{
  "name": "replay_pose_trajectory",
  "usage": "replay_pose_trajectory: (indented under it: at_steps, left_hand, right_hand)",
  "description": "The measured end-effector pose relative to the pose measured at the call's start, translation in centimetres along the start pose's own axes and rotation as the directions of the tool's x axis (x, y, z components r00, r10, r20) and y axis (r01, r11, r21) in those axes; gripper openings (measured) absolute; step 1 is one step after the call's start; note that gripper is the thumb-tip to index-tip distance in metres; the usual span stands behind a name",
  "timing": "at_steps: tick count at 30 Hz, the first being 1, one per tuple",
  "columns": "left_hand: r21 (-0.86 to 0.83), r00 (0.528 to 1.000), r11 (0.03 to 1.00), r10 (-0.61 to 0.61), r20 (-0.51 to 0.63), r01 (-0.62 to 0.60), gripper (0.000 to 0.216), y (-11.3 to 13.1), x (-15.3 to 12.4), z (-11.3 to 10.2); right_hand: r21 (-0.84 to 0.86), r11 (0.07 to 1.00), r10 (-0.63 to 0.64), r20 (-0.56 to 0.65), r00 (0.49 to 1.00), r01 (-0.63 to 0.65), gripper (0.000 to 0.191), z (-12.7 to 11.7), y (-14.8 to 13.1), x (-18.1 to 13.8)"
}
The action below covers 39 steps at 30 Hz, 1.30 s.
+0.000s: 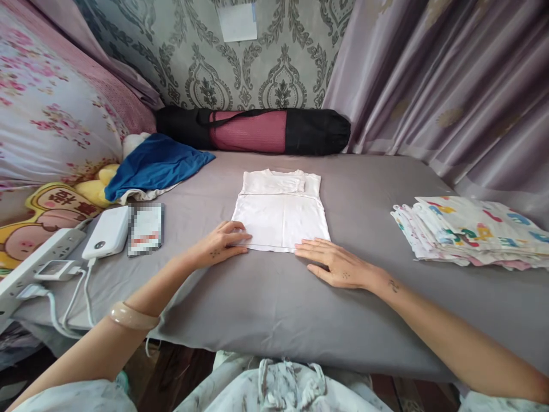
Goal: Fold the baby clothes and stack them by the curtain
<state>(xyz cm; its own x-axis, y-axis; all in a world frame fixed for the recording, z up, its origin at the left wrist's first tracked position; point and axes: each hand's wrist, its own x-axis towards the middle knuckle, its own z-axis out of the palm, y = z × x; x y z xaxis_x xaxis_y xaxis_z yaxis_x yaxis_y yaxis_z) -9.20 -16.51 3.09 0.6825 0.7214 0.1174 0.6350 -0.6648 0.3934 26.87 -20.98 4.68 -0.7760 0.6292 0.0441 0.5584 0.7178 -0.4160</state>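
Note:
A white garment, partly folded with its sleeves turned in, lies flat on the grey sheet in the middle. My left hand rests at its near left corner, with the fingers curled on the hem. My right hand lies flat on the sheet at the near right corner, fingers stretched out and touching the hem's edge. It holds nothing.
A stack of folded printed cloths sits at the right. A blue cloth, a white power bank, a phone and a power strip lie at the left. A rolled mat in a black bag lies along the back wall.

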Motion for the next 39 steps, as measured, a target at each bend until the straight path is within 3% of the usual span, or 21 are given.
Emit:
replay_pose_trajectory:
  at_steps: [7, 14, 19, 23, 29, 32, 34, 39]
  left_hand:
    - [0.135, 0.999, 0.991, 0.024, -0.025, -0.020, 0.036, -0.7, -2.2, -1.2]
    - [0.265, 1.000, 0.964, 0.029, -0.012, -0.025, 0.036, -0.8, -2.7, -1.2]
    - [0.268, 0.997, 0.963, 0.052, -0.055, -0.036, 0.035, -0.3, -2.3, -1.1]
    - [0.260, 0.996, 0.964, -0.032, -0.083, 0.053, 0.033, 0.2, -1.9, -1.1]
    - [0.024, 0.954, 0.971, -0.229, -0.193, 0.238, 0.029, 0.3, -1.2, -1.1]
    - [-0.094, 0.934, 0.951, -0.308, -0.182, 0.295, 0.031, 0.2, -1.0, -1.3]
    - [-0.103, 0.938, 0.955, -0.292, -0.188, 0.277, 0.032, 0.0, -0.9, -1.4]
    - [0.013, 0.972, 0.994, -0.102, -0.211, 0.107, 0.039, -0.3, -0.9, -1.6]
  right_hand:
    - [-0.050, 0.989, 0.126, -0.188, 0.974, -0.138, 0.035, -0.1, 1.9, -2.7]
    - [-0.227, 0.963, 0.107, -0.179, 0.978, -0.147, 0.032, -0.6, 2.1, -3.0]
    - [-0.336, 0.929, 0.097, -0.180, 0.979, -0.154, 0.035, -0.2, 1.7, -2.7]
    - [-0.370, 0.913, 0.111, -0.185, 0.977, -0.173, 0.042, 0.2, 1.6, -2.8]
    - [-0.223, 0.913, 0.252, -0.349, 0.903, -0.341, 0.035, 0.6, 1.5, -1.8]
    - [-0.181, 0.934, 0.217, -0.393, 0.894, -0.307, 0.031, 0.6, 2.1, -1.2]
    - [-0.118, 0.959, 0.191, -0.397, 0.898, -0.257, 0.032, 0.5, 2.6, -1.1]
    - [0.003, 0.970, 0.233, -0.312, 0.921, -0.244, 0.035, -0.8, 3.3, -1.6]
